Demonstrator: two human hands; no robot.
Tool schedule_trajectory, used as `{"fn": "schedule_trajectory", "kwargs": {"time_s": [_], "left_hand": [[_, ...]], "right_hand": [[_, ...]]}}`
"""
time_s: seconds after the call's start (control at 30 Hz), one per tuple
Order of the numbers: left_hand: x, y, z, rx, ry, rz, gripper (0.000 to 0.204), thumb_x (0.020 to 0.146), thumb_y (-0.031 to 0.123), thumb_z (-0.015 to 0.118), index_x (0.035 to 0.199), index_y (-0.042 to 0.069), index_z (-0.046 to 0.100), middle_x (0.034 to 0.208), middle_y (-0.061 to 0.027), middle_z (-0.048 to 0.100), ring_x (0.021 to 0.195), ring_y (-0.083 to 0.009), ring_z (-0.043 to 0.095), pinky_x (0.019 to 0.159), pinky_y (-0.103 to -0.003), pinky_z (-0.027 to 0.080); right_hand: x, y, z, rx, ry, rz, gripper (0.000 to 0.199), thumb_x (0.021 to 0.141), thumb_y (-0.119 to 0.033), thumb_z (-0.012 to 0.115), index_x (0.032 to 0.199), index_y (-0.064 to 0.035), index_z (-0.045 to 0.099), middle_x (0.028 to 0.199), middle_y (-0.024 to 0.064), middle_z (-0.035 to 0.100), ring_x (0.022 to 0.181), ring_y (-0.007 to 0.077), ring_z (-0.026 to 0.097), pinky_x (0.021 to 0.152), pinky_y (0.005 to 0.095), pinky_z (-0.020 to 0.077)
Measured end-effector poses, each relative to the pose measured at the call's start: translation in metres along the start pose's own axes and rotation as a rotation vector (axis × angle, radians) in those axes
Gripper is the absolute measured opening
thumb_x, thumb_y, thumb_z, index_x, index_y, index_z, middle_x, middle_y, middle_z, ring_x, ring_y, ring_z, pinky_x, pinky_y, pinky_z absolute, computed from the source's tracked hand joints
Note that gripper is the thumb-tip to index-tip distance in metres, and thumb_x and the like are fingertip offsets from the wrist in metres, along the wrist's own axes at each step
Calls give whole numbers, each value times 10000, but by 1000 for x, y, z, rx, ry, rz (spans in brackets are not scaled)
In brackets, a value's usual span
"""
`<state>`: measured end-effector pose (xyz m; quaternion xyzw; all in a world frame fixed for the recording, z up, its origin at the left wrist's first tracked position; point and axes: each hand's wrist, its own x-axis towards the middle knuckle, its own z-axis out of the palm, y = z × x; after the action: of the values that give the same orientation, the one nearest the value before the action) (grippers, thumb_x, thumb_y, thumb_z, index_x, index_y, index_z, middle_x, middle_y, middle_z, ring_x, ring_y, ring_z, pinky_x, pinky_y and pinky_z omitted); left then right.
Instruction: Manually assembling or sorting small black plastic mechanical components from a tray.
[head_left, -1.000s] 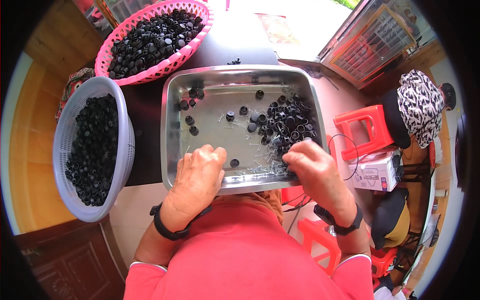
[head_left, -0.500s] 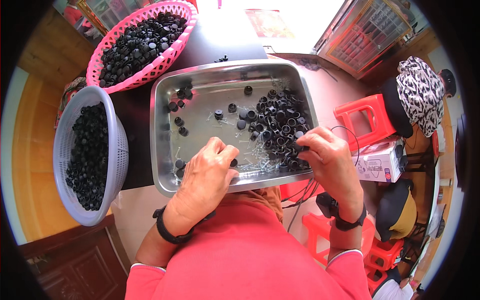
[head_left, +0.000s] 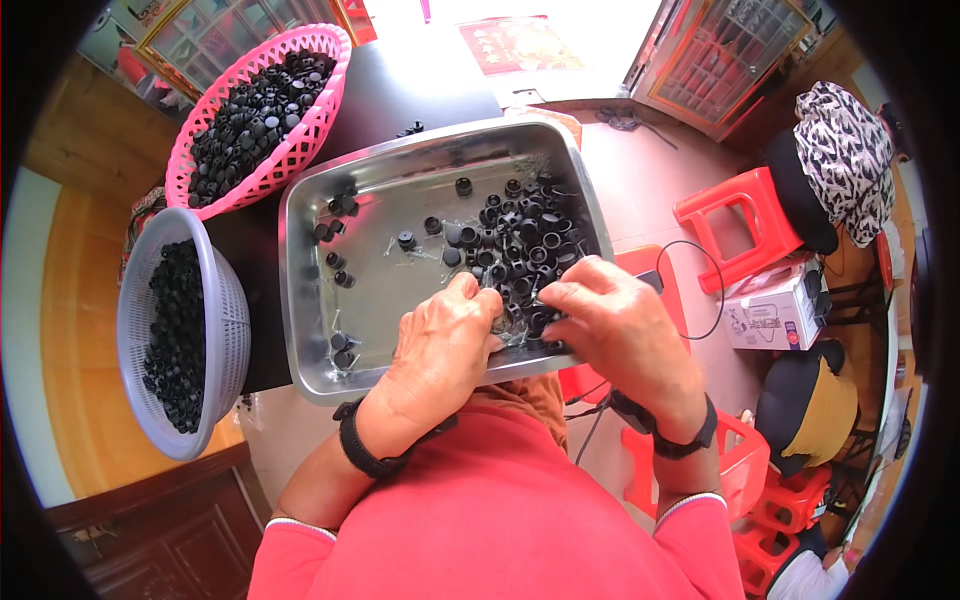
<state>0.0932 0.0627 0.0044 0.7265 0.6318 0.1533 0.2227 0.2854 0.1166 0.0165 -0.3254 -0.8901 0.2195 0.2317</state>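
Holding my left hand (head_left: 447,338) and right hand (head_left: 612,320) bent over rectangular silver metal tray (head_left: 385,300); cannot tell if either grips anything. Round black plastic caps (head_left: 530,235) heaped inside tray's right side.

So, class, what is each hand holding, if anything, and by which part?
It cannot be told: the left hand hides its own grip, and the right hand is at the black parts, its grip unclear.

Blown-out glare top ctr. w/ dark fisheye rim.
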Motion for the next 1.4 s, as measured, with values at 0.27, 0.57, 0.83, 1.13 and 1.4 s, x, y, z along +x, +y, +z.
{"fn": "schedule_trajectory", "kwargs": {"time_s": [0.27, 0.57, 0.83, 1.13, 1.4], "left_hand": [[-1, -1, 2, 33, 47, -40, 156, 734, 63, 689, 844, 22, 585, 817, -139, 570, 789, -343, 591, 675, -427, 470], [-1, 2, -4, -343, 90, -74, 42, 813, -38, 578, 836, -21, 547, 719, -102, 564, 615, -184, 554, 586, -293, 451], [-1, 4, -8, -360, 55, -143, 51, 819, -30, 596, 850, -19, 557, 739, -63, 571, 635, -124, 551, 589, -252, 449], [-28, -13, -32, -227, 460, -390, 49, 836, -44, 568, 876, -18, 578, 777, -75, 567, 646, -139, 530, 589, -275, 436], [-60, -30, -48, 97, 369, -614, 39, 843, -5, 555, 855, -25, 524, 753, -198, 605, 663, -361, 591, 595, -411, 442]], "right_hand": [[2, 16, -2, 8, 161, 26, 253, 710, 22, 693, 950, -22, 626, 851, 108, 590, 739, 280, 613, 629, 354, 506], [-5, 22, -3, -136, 187, -82, 183, 693, -123, 677, 855, -57, 624, 830, 51, 561, 861, 236, 549, 770, 358, 428], [-1, 28, -9, -102, 88, -82, 125, 698, -75, 598, 823, -60, 600, 855, 58, 544, 886, 245, 531, 789, 363, 410], [0, 38, -5, 10, 225, -141, 268, 668, -1, 670, 925, -43, 609, 890, 66, 599, 853, 251, 575, 748, 356, 414], [-12, 23, -1, 89, 230, -155, 265, 660, 26, 663, 913, -35, 611, 860, 70, 602, 808, 255, 573, 703, 355, 418]]}}
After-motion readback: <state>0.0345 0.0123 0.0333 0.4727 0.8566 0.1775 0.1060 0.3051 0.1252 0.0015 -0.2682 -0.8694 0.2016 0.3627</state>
